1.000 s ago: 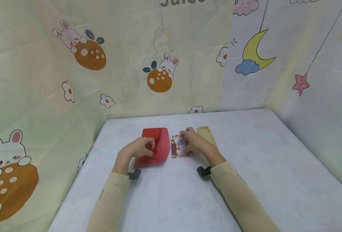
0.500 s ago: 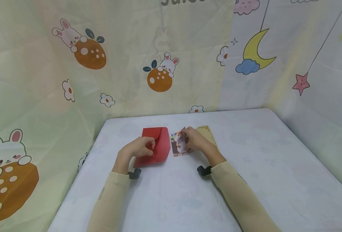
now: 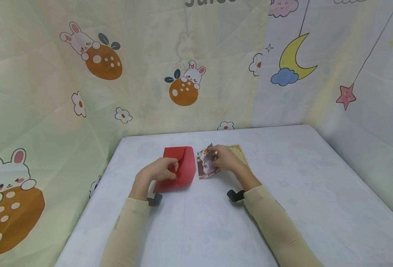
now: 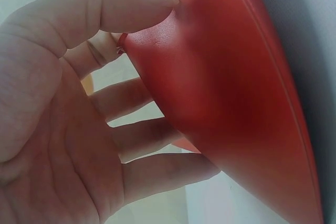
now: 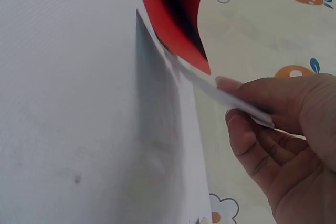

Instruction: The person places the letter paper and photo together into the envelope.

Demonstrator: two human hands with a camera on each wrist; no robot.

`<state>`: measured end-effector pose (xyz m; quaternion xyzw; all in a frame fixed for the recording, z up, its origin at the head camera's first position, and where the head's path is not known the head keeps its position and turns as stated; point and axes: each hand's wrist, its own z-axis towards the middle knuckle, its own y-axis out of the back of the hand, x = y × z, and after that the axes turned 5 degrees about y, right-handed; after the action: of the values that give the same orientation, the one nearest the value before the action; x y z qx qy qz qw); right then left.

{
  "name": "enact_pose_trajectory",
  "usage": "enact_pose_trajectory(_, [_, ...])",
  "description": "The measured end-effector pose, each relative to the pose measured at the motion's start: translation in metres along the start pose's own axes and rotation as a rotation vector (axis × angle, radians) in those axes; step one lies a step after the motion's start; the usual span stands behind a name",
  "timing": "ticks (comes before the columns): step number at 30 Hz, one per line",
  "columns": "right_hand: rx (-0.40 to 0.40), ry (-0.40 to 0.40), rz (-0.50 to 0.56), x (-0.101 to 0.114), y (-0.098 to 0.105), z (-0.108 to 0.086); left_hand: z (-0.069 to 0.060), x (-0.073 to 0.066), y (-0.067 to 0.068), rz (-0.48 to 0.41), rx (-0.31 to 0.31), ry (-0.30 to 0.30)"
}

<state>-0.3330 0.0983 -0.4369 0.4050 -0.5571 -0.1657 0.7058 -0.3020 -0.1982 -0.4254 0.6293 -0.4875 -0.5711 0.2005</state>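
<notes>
The left hand (image 3: 159,169) pinches the edge of a red envelope (image 3: 185,171), thumb on one face and fingers behind it; in the left wrist view the red sheet (image 4: 226,77) bows away from the fingers. To the right, the right hand (image 3: 225,157) pinches a small photo card (image 3: 205,163) showing a furry animal. The right wrist view shows the card (image 5: 210,88) edge-on between thumb and fingers, tilted, beside the red envelope (image 5: 170,30), which gapes there. Whether card and envelope touch in that view, I cannot tell.
A yellow strip with a patterned end (image 3: 238,151) lies behind the right hand, partly covered by it. The white table (image 3: 196,230) is bounded by hanging printed cloth (image 3: 143,74) at the back and sides.
The right hand has taken hold of the photo card, whose far edge has lifted and turned. The yellow strip is now more covered by that hand. The left hand stays in place.
</notes>
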Motion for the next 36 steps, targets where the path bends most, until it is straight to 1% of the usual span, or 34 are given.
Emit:
enact_pose_trajectory(5, [-0.029,0.057,0.07,-0.0006,0.007,-0.0016,0.0003,0.0003,-0.0004,0.005,-0.005,-0.003])
enact_pose_trajectory(8, [-0.026,0.064,0.114,0.0001,0.0091,-0.0028,0.0002,0.0007,-0.001,0.006,-0.007,-0.002])
enact_pose_trajectory(16, [-0.038,0.084,0.146,0.0003,0.0101,-0.0029,0.0003,0.0004,-0.0017,-0.001,0.002,0.013])
enact_pose_trajectory(19, [-0.051,0.073,0.162,0.0007,0.0107,-0.0022,0.0002,-0.0005,-0.0013,-0.003,0.005,0.021])
enact_pose_trajectory(25, [-0.109,0.026,0.21,0.0024,0.0109,-0.0007,0.0008,-0.0008,-0.0006,0.003,0.006,0.019])
enact_pose_trajectory(36, [-0.109,0.033,0.216,0.0031,0.0089,-0.0007,0.0001,-0.0025,-0.0002,-0.003,0.016,0.034])
